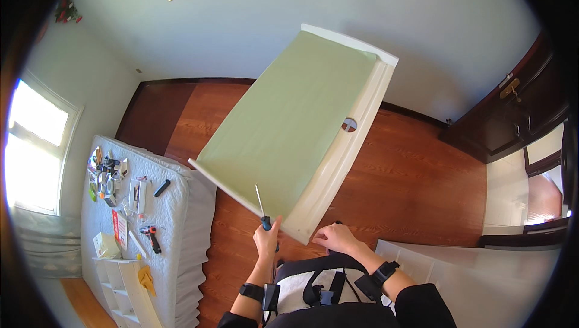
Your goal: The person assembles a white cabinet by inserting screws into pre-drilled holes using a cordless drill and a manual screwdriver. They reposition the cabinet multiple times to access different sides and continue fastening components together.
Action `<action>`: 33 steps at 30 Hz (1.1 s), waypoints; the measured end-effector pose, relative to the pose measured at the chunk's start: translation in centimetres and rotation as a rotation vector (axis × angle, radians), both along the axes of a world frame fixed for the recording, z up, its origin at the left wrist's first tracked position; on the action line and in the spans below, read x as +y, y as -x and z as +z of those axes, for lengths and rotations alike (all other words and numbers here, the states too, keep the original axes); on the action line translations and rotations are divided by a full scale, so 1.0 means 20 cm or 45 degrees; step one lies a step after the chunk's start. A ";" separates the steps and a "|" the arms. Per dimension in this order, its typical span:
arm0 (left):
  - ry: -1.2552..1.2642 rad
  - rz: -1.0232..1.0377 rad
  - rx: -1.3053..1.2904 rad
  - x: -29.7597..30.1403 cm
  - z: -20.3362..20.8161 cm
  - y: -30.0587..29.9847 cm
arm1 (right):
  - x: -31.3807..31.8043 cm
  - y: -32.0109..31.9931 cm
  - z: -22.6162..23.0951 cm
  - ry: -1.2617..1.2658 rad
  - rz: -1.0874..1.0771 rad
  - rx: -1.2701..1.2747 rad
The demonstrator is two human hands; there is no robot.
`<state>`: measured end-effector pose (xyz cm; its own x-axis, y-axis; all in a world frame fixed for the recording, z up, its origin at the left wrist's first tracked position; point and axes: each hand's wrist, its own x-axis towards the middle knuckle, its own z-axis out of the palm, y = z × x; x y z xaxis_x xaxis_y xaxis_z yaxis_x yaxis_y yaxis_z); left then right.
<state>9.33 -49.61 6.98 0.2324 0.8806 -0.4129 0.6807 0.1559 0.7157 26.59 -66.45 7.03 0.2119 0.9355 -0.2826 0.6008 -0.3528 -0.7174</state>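
Observation:
My left hand (266,245) is wrapped round the blue handle of a screwdriver (258,198), whose thin metal shaft points up and away over the near edge of the table. A white table with a pale green top (283,111) stands before me at a slant, with a round cut-out in its white right-hand strip. Beside its near right corner, my right hand (339,238) has its fingers drawn together in a pinch. Whatever those fingers may hold is too small to make out.
A bed with a white quilted cover (181,207) stands at left, bearing a red-and-black power drill (152,239), tools and a white shelf unit (117,277). Frosted plastic drawers (434,261) rise at lower right. A dark door (512,98) stands ajar at right.

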 end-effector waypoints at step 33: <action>-0.037 -0.040 0.432 0.44 0.03 0.36 | 0.11 -0.89 -0.11 0.144 -0.717 1.093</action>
